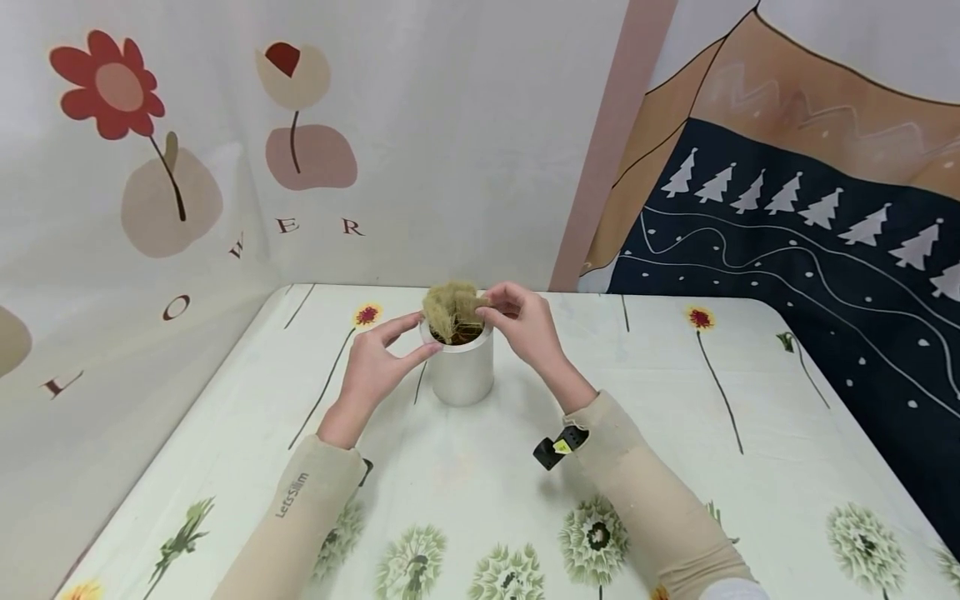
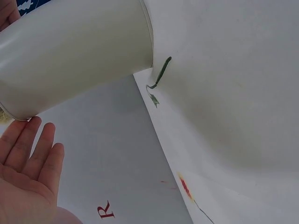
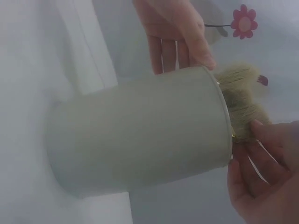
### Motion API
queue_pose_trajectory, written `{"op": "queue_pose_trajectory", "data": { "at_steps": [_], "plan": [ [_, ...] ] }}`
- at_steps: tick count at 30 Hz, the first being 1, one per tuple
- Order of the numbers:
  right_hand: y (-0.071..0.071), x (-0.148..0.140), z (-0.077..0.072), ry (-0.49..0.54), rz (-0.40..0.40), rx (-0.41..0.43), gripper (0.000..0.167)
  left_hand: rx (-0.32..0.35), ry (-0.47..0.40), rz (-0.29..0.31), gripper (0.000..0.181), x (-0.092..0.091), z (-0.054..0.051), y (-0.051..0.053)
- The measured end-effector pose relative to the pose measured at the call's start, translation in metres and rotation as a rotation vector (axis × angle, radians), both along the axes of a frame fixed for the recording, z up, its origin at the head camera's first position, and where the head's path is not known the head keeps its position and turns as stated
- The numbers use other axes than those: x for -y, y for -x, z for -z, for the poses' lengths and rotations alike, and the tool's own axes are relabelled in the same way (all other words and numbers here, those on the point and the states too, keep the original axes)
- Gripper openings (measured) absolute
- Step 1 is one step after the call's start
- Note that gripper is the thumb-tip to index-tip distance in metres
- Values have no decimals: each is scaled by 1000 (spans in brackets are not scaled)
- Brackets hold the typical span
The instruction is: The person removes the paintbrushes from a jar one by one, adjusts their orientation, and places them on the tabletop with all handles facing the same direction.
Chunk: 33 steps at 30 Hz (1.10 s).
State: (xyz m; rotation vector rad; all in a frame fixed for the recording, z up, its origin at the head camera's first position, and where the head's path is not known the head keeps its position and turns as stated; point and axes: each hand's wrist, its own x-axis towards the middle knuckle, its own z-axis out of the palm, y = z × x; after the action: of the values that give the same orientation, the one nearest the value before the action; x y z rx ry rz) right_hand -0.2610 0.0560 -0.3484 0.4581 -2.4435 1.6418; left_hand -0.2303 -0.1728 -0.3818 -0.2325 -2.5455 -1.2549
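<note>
A white cylindrical pot [image 1: 462, 377] stands upright on the table, with a fluffy tan-green tuft of dried grass [image 1: 450, 306] rising from its mouth. Something brown shows inside, under the tuft. My left hand [image 1: 372, 360] is at the pot's left side, its thumb and fingertips touching the rim; the left wrist view shows its fingers [image 2: 44, 144] fairly straight. On the right side, my right hand [image 1: 525, 321] pinches the edge of the tuft between thumb and fingers. In the right wrist view, its thumb presses the tuft [image 3: 240, 100] just above the rim.
A white cloth printed with flowers and stems covers the table [image 1: 637, 367]. Close behind the pot hangs a pale printed curtain [image 1: 450, 167]. A dark sheet printed with trees [image 1: 825, 250] hangs on the right. Black devices [image 1: 558, 447] are strapped at the wrists.
</note>
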Motion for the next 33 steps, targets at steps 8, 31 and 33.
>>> {"op": "queue_pose_trajectory", "data": {
  "at_steps": [8,31,33],
  "plan": [
    [1,-1,-15,111,-34,0,18,3,5,-3,58,0,1,1],
    [8,-24,-60,403,26,-224,23,40,5,-1,60,0,1,-2],
    [9,-27,-63,422,32,-243,23,41,2,1,60,-1,1,-1]
  ]
}}
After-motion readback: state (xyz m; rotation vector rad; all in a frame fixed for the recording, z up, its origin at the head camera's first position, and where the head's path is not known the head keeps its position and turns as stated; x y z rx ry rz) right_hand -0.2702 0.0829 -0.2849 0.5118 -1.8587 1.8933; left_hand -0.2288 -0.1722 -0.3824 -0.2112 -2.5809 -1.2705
